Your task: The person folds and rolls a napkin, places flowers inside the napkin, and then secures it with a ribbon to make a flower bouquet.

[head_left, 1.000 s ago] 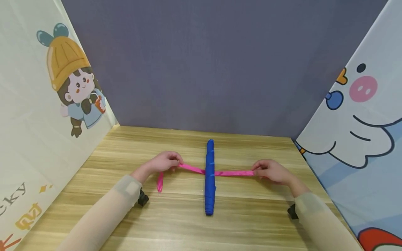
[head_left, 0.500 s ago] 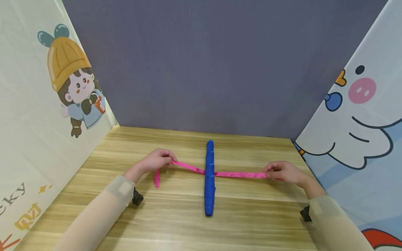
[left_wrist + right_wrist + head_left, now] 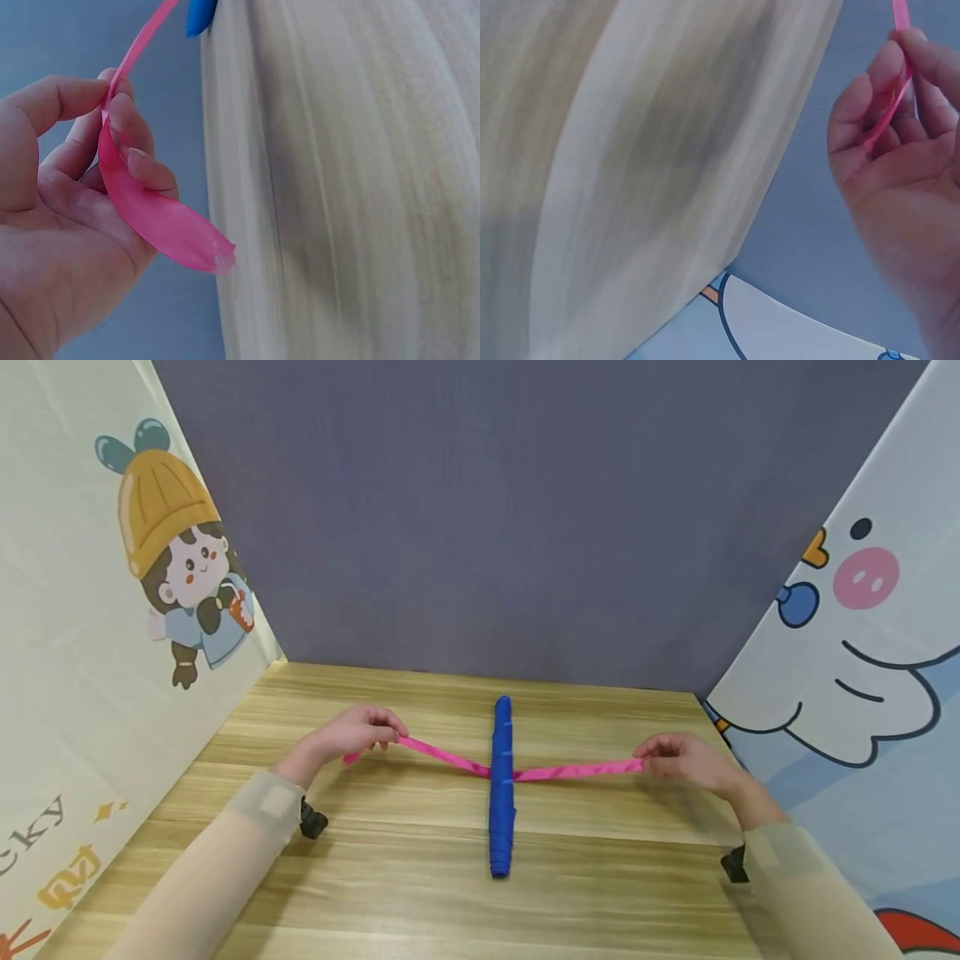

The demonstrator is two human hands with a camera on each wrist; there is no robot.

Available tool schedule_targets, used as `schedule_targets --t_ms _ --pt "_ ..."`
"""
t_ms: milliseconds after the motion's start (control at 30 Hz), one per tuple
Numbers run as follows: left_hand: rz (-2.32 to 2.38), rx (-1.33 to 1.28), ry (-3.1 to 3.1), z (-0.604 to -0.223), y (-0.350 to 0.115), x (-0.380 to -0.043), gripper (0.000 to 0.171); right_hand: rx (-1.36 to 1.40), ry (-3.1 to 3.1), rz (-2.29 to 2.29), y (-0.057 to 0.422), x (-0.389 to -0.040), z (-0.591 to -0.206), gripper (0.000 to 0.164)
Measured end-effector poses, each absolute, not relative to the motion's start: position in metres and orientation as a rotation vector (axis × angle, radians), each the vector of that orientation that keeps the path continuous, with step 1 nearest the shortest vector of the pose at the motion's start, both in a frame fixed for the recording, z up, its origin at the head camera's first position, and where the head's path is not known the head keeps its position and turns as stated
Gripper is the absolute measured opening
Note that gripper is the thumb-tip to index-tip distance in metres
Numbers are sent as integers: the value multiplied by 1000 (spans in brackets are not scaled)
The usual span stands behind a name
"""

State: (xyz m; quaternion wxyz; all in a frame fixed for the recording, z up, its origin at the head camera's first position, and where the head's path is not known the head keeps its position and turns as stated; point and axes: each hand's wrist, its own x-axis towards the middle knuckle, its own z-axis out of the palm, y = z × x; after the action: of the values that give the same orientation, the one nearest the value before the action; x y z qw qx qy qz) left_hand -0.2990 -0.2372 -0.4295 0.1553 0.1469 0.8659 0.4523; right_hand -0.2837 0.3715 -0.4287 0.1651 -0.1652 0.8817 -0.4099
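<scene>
A long blue roll of fabric lies lengthwise on the table, pointing away from me. Crossing beneath it is a pink ribbon, its two halves rising to either side. On the left, my left hand pinches the ribbon between thumb and fingers; a short loose end hangs past the palm in the left wrist view. My right hand pinches the other half near its end, and in the right wrist view the ribbon's tail runs down into the palm. Both hands are raised off the table.
The wood-grain table meets a grey back panel. Printed cloth walls with cartoon figures stand at the left and right. A small black device sits under the left wrist, another under the right.
My left hand has moved left and away from me, and its loose ribbon end has shortened and lifted. My right hand has slid outward to the right along the ribbon. The blue roll stays put.
</scene>
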Motion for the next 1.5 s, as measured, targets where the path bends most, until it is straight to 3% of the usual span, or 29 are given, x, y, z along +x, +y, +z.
schedule_targets --t_ms 600,967,1500 --pt "1381 470 2457 -419 -241 -301 24 -445 2728 -1159 368 -279 -404 28" --pt "1665 464 2298 -390 -195 -298 26 -492 2805 -1124 315 -276 -370 28" --pt "1798 584 2126 -367 -132 -299 36 -732 2683 -1269 256 -278 -357 16"
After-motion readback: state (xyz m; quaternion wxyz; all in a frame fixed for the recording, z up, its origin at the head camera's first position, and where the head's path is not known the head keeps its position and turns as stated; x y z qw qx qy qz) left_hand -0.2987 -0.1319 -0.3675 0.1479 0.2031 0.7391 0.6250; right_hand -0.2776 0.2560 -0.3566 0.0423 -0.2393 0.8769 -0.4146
